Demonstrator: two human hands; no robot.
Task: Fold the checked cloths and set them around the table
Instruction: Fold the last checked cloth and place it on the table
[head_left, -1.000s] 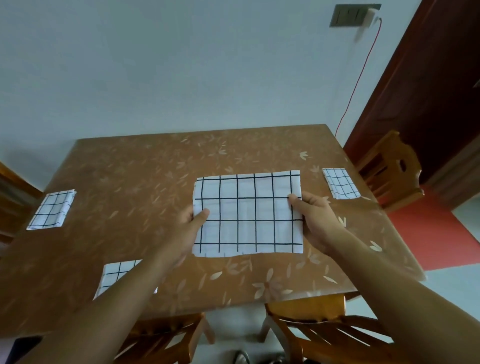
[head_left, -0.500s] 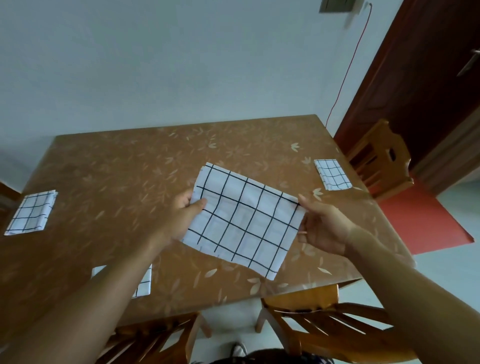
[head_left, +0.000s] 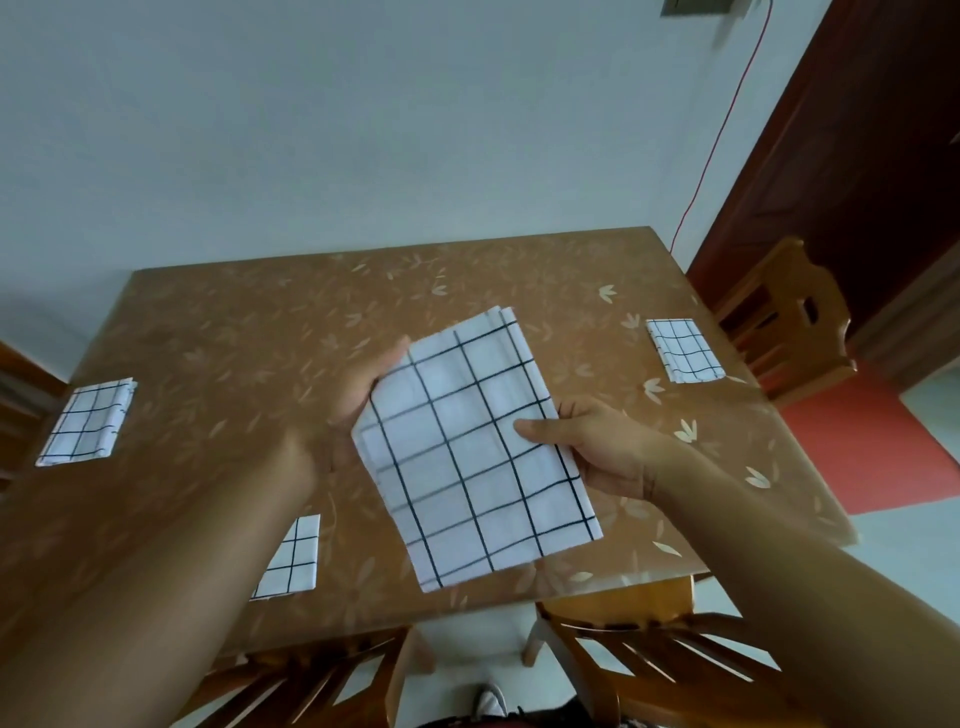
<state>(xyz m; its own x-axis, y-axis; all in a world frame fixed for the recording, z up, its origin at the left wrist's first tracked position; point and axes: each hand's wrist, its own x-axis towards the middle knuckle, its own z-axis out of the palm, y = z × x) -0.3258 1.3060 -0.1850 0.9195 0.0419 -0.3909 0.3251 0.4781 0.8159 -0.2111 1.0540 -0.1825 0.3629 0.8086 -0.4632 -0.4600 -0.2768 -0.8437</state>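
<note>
- Above the brown table (head_left: 260, 322), in the head view, a folded checked cloth (head_left: 475, 447) hangs tilted in the air.
- Right hand (head_left: 602, 447) pinches its right edge, thumb on top and fingers beneath.
- Left hand (head_left: 358, 395) holds its upper left edge, with the fingers hidden under the fabric.
- Lying flat near the table's edges: left cloth (head_left: 85, 422), near cloth (head_left: 291, 558), right cloth (head_left: 683, 351).

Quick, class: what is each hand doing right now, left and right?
Left hand: holds the checked cloth by its left edge.
Right hand: pinches the same cloth's right edge, thumb on top.
</note>
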